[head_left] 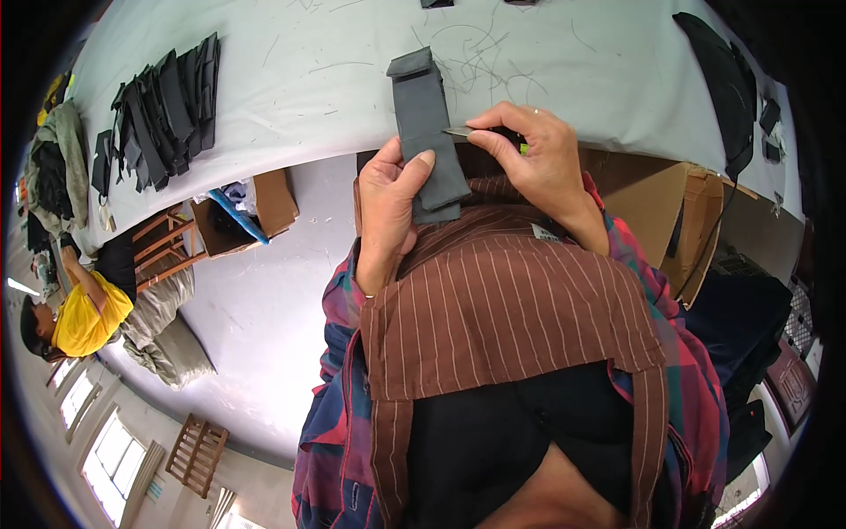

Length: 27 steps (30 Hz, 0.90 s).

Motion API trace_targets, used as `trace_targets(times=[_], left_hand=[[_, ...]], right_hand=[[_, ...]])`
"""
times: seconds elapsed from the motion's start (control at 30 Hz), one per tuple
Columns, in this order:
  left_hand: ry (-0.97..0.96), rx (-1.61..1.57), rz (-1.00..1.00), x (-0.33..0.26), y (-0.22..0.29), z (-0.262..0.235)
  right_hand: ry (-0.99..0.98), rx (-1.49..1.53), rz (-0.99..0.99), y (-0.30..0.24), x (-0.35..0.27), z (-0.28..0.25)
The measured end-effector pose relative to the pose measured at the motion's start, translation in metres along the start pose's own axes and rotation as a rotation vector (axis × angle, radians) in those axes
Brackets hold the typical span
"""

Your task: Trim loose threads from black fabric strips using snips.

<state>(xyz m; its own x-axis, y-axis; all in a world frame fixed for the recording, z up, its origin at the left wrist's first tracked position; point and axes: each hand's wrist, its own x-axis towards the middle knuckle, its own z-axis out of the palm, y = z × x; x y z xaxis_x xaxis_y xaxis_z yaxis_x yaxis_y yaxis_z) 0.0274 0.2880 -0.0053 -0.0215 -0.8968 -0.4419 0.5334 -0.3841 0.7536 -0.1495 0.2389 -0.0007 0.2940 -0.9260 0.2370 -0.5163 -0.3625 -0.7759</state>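
A dark grey folded fabric piece (423, 110), long and narrow with a flap at its far end, stands over the table's near edge. My left hand (389, 192) grips its lower part, thumb on top and fingers behind. Closed in a pinch, my right hand (539, 157) holds small thread snips (456, 131). Their pointed silver blade touches or nearly touches the fabric's right edge. A bit of black and bright green shows under my right fingers; the rest of the snips is hidden by the hand.
Loose threads (493, 62) lie scattered on the pale table (300, 97). Several dark fabric pieces (172, 110) are stacked at the left, with a black curved piece (718, 88) at the right. Cardboard boxes (701, 220) stand below. A person in yellow (92, 313) sits far left.
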Motion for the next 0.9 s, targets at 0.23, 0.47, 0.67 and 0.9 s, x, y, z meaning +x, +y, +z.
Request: trace_targets(times=[0.23,0.47,0.67,0.9], left_hand=[[0.005,-0.003,-0.006,-0.001,0.002,0.003],[0.017,0.075,0.015,0.000,-0.002,0.002],[-0.006,0.180,0.060,0.001,-0.007,0.004],[-0.006,0.210,0.038,0.003,-0.007,0.002]], right_hand=[[0.060,0.041,0.057,-0.001,0.000,-0.001],[-0.049,0.133,0.050,0.005,-0.001,0.003],[-0.202,0.267,0.239,-0.007,-0.001,0.003],[-0.154,0.148,0.088,-0.006,0.001,0.007]])
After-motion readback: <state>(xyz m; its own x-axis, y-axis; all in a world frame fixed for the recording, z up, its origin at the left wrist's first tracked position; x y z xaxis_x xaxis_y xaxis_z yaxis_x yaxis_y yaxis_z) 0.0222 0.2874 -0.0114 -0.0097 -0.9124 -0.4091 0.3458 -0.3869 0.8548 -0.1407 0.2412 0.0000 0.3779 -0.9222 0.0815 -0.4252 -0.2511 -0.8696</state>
